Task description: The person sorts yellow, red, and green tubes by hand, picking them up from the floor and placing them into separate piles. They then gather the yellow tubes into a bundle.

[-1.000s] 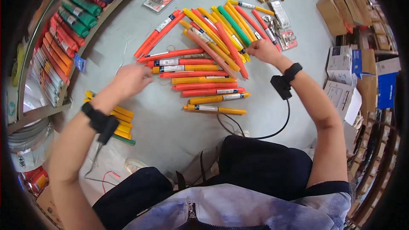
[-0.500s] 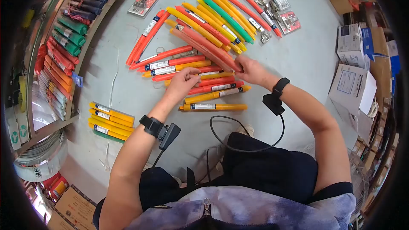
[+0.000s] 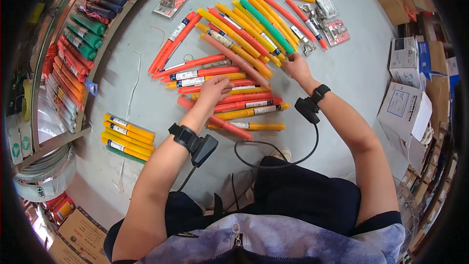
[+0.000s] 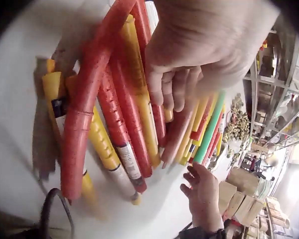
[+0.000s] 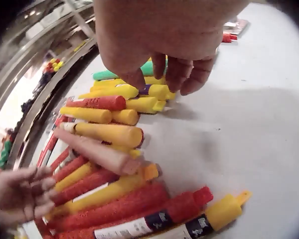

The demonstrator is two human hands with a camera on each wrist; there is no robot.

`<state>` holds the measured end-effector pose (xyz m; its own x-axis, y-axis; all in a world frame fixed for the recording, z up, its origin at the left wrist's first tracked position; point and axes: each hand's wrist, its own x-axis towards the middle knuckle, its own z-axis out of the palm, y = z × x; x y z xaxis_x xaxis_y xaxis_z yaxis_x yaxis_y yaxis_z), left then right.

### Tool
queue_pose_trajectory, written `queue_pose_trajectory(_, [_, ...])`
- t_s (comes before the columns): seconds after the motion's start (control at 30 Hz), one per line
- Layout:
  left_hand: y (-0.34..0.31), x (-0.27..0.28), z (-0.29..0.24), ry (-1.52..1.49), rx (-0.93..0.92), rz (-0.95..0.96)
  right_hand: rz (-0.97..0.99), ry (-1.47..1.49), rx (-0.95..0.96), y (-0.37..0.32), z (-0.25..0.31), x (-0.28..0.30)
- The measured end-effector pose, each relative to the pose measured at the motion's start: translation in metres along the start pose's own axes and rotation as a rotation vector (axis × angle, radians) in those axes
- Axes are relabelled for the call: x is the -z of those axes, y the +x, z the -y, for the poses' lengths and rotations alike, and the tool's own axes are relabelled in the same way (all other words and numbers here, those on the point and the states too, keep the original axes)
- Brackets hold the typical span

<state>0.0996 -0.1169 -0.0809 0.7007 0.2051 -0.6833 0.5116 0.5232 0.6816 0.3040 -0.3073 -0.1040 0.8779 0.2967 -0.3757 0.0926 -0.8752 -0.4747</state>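
Red and yellow labelled plastic tubes (image 3: 229, 72) lie fanned out on the pale floor. My left hand (image 3: 214, 93) hovers over the near rows, its fingers hanging loosely with nothing between them. A red tube (image 3: 233, 128) slants below the left wrist, across the yellow tube nearest me; it looks blurred in the left wrist view, apart from the fingers. My right hand (image 3: 298, 70) hangs at the near ends of the far group, by the green tube (image 3: 266, 24) and several yellow ones, fingers loosely bent. A faded pinkish tube (image 3: 234, 58) lies diagonally between the hands.
A smaller group of yellow tubes (image 3: 129, 136) and a green one lies at the left. Blister packs (image 3: 176, 0) and metal fittings (image 3: 317, 17) sit farther back. Shelving (image 3: 105, 63) borders the left, cartons (image 3: 405, 107) the right. A black cable (image 3: 312, 151) loops from the right wrist camera.
My right hand has left the pinkish tubes in the middle and moved up and right to the far group. A red tube now lies slanted on the near side. The left hand barely moved lately.
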Motion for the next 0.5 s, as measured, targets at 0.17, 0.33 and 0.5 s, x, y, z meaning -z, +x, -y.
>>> queue_pose_trajectory(0.17, [-0.007,0.006,0.008,0.056,0.034,-0.036,0.102,0.435,-0.156,0.001,0.008,-0.006])
queue_pose_trajectory(0.33, [-0.014,0.007,0.003,0.023,0.085,-0.031,0.247,0.533,-0.174,-0.008,0.025,0.0])
queue_pose_trajectory(0.5, [-0.022,0.008,-0.019,-0.068,-0.008,0.093,0.31,0.872,-0.107,-0.021,0.018,0.016])
